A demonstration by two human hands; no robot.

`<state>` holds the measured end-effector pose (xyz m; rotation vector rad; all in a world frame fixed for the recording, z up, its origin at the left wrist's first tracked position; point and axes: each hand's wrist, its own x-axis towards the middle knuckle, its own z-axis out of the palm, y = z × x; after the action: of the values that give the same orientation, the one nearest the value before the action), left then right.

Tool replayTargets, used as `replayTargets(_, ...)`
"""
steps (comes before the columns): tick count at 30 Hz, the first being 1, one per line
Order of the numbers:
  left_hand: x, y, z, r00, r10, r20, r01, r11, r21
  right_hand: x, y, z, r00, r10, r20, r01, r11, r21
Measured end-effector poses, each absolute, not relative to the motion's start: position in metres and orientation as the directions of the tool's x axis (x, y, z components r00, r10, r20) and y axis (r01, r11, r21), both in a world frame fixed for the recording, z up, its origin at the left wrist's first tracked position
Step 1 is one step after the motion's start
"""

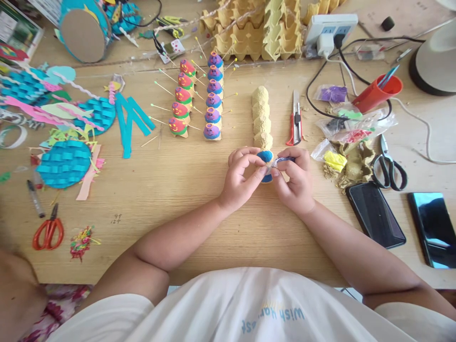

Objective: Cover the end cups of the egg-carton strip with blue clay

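Over the near end of an egg-carton strip, my left hand and my right hand meet with fingers pinched. Between them is a small clear plastic bag with dark blue stuff inside, probably modelling clay. My right hand grips the bag's body, and my left fingertips pinch its clear edge. The strip lies lengthwise away from me. Its far cups are bare tan pulp, while the nearest ones carry a blue covering, partly hidden by my fingers.
Two painted egg-carton caterpillars with pin feelers stand left of centre. A red utility knife lies right of the strip. Farther right are black-handled scissors, phones and a red cup. Blue woven paper crafts lie left.
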<state>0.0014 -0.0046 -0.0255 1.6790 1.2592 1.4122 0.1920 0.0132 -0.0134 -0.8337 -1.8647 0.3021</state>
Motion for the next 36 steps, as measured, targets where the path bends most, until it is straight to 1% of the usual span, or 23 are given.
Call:
replayTargets(2, 0.002, -0.005, -0.022, 0.023, 0.898, 0.440, 0.342, -0.421, 0.840, 0.192, 0.012, -0.013, -0.235, 0.663, 0.711, 0.408, 0.731, -0.547)
replayTargets(7, 0.000, -0.005, -0.020, 0.045, 0.845, 0.533, 0.464, -0.490, 0.738, 0.191, 0.010, -0.014, -0.268, 0.633, 0.726, 0.416, 0.756, -0.505)
replayTargets(10, 0.000, -0.005, -0.020, 0.057, 0.801, 0.596, 0.489, -0.543, 0.683, 0.190, 0.010, -0.015, -0.272, 0.620, 0.736, 0.425, 0.764, -0.486)
replayTargets(13, 0.000, -0.006, -0.018, 0.054, 0.776, 0.628, 0.479, -0.572, 0.666, 0.190, 0.011, -0.016, -0.273, 0.610, 0.744, 0.415, 0.772, -0.481)
replayTargets(19, 0.001, -0.011, -0.017, 0.070, 0.784, 0.617, 0.455, -0.575, 0.680, 0.191, 0.009, -0.015, -0.295, 0.588, 0.753, 0.386, 0.794, -0.469)
replayTargets(23, 0.002, -0.010, -0.020, -0.017, 0.852, 0.523, 0.406, -0.472, 0.783, 0.187, 0.007, -0.015, -0.334, 0.541, 0.772, 0.387, 0.826, -0.411)
replayTargets(26, 0.002, -0.005, -0.023, -0.050, 0.881, 0.471, 0.351, -0.426, 0.834, 0.186, 0.007, -0.016, -0.317, 0.523, 0.792, 0.392, 0.832, -0.392)
replayTargets(29, 0.000, 0.001, -0.026, -0.063, 0.895, 0.441, 0.293, -0.406, 0.866, 0.188, 0.008, -0.018, -0.267, 0.569, 0.778, 0.393, 0.801, -0.452)
replayTargets(33, -0.002, 0.002, -0.032, -0.066, 0.945, 0.319, 0.277, -0.290, 0.916, 0.190, 0.011, -0.021, -0.196, 0.695, 0.692, 0.372, 0.706, -0.603)
replayTargets(36, -0.001, 0.002, -0.035, -0.064, 0.953, 0.295, 0.257, -0.270, 0.928, 0.190, 0.014, -0.024, -0.196, 0.742, 0.641, 0.325, 0.666, -0.671)
